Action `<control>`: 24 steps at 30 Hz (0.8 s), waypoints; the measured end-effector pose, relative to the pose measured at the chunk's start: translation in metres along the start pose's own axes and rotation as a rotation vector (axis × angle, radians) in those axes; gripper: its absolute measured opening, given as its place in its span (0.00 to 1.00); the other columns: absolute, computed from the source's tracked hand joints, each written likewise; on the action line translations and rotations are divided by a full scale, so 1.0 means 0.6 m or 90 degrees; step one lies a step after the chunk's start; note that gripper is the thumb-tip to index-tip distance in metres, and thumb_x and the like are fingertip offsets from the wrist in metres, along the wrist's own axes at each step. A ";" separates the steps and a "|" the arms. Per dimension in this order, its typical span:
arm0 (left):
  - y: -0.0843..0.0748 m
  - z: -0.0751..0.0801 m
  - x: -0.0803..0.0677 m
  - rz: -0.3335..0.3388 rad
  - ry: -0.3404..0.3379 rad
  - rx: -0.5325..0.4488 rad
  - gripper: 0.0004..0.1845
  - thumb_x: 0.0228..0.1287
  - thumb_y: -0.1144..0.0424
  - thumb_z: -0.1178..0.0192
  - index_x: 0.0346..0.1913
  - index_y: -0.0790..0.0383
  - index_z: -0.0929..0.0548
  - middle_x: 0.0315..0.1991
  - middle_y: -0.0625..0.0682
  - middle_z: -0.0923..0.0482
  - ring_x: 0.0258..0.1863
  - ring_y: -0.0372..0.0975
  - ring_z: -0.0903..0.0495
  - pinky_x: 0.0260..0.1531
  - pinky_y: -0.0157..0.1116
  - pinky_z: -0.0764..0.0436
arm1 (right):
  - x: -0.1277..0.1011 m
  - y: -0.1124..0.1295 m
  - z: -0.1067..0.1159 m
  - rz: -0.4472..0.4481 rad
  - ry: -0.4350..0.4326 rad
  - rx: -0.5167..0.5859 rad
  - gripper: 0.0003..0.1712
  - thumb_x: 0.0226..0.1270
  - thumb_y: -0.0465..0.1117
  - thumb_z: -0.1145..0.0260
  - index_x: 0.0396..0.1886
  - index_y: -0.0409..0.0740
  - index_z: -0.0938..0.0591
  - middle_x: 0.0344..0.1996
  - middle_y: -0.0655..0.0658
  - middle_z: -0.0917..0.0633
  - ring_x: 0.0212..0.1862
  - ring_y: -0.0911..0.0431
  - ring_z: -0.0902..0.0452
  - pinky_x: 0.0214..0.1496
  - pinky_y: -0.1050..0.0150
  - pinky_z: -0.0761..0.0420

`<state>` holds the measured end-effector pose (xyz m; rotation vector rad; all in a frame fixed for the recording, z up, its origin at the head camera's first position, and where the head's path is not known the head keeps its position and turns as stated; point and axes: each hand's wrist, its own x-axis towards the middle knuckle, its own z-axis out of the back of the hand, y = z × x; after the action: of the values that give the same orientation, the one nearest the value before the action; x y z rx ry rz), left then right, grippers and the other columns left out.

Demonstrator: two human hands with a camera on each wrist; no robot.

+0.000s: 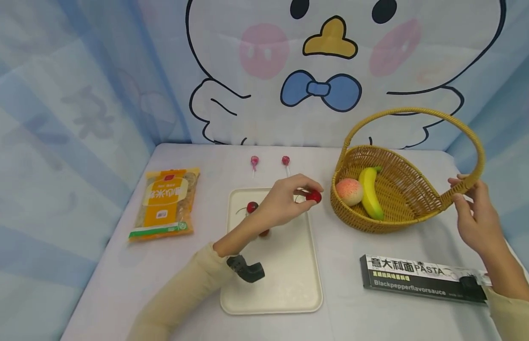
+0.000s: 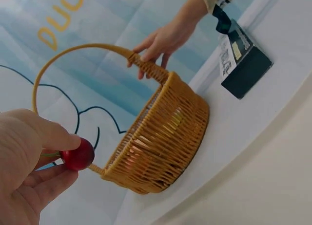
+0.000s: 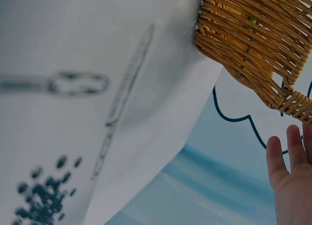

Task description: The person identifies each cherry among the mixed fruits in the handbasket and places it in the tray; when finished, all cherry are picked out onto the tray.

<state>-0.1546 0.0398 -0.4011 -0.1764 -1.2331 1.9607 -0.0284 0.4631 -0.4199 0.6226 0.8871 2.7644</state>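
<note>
Between thumb and fingertips, my left hand [image 1: 285, 200] pinches a red cherry [image 1: 314, 196] by its side, just left of the wicker basket [image 1: 392, 226]. The cherry [image 2: 79, 155] shows up close in the left wrist view, its green stem pointing back into the palm. My right hand [image 1: 479, 220] holds the basket's handle [image 1: 479, 158] near its lower right end. Inside the basket lie a peach [image 1: 349, 192] and a banana [image 1: 371, 194]. Under my left forearm, a cream tray [image 1: 285, 284] carries more dark red cherries [image 1: 252, 207], partly hidden by the arm.
An orange bag of grain [image 1: 164, 203] lies at the left of the table. Two lollipops [image 1: 255, 162] lie behind the tray. A black and white pasta box [image 1: 422, 279] lies in front of the basket, beside my right forearm. A patterned curtain hangs behind.
</note>
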 end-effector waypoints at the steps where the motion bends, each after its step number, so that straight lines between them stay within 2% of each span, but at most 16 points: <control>1: 0.004 0.000 -0.003 0.008 0.001 -0.006 0.16 0.70 0.71 0.31 0.59 0.60 0.14 0.59 0.53 0.13 0.58 0.44 0.13 0.59 0.39 0.12 | 0.000 -0.001 0.000 0.002 -0.001 0.000 0.31 0.90 0.44 0.56 0.85 0.68 0.47 0.82 0.56 0.33 0.73 0.87 0.45 0.75 0.83 0.48; 6: 0.023 -0.005 -0.018 0.049 0.011 -0.022 0.16 0.70 0.70 0.31 0.59 0.61 0.14 0.57 0.54 0.14 0.58 0.44 0.13 0.58 0.38 0.12 | -0.002 -0.003 -0.001 -0.001 -0.002 -0.004 0.31 0.90 0.45 0.56 0.85 0.70 0.48 0.82 0.58 0.33 0.73 0.87 0.46 0.76 0.83 0.48; 10: 0.040 -0.012 -0.031 0.068 0.023 -0.020 0.15 0.69 0.71 0.30 0.57 0.63 0.13 0.56 0.54 0.14 0.56 0.44 0.13 0.57 0.36 0.12 | -0.003 -0.002 -0.001 -0.003 -0.002 -0.001 0.31 0.90 0.45 0.56 0.85 0.70 0.48 0.82 0.56 0.33 0.75 0.85 0.46 0.77 0.82 0.48; 14: 0.056 -0.020 -0.041 0.088 0.048 0.008 0.14 0.68 0.71 0.29 0.55 0.63 0.12 0.53 0.53 0.13 0.53 0.43 0.14 0.58 0.37 0.13 | -0.005 -0.002 -0.002 -0.005 -0.001 -0.005 0.31 0.90 0.46 0.56 0.85 0.71 0.48 0.82 0.56 0.33 0.75 0.86 0.46 0.77 0.81 0.48; 18: 0.070 -0.028 -0.049 0.117 0.074 0.025 0.10 0.67 0.71 0.28 0.49 0.59 0.11 0.49 0.50 0.13 0.51 0.39 0.14 0.57 0.33 0.14 | -0.003 -0.003 -0.002 -0.001 -0.006 -0.008 0.31 0.90 0.45 0.56 0.85 0.68 0.47 0.82 0.56 0.33 0.72 0.88 0.46 0.75 0.82 0.48; 21: 0.078 -0.033 -0.051 0.111 0.095 0.050 0.08 0.67 0.70 0.28 0.45 0.56 0.12 0.47 0.49 0.13 0.50 0.37 0.13 0.53 0.29 0.15 | 0.000 -0.004 -0.003 0.008 -0.011 -0.005 0.31 0.90 0.43 0.55 0.85 0.65 0.46 0.82 0.57 0.32 0.71 0.88 0.46 0.75 0.83 0.48; 24: 0.083 -0.036 -0.051 0.089 0.113 0.105 0.07 0.67 0.70 0.27 0.44 0.56 0.12 0.45 0.48 0.13 0.48 0.36 0.14 0.51 0.28 0.16 | 0.000 -0.004 -0.002 0.014 -0.012 -0.003 0.31 0.90 0.43 0.55 0.85 0.65 0.46 0.81 0.59 0.32 0.71 0.89 0.46 0.75 0.83 0.48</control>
<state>-0.1505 0.0236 -0.4613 -0.3519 -0.9631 2.1063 -0.0292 0.4644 -0.4223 0.6609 0.8748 2.7736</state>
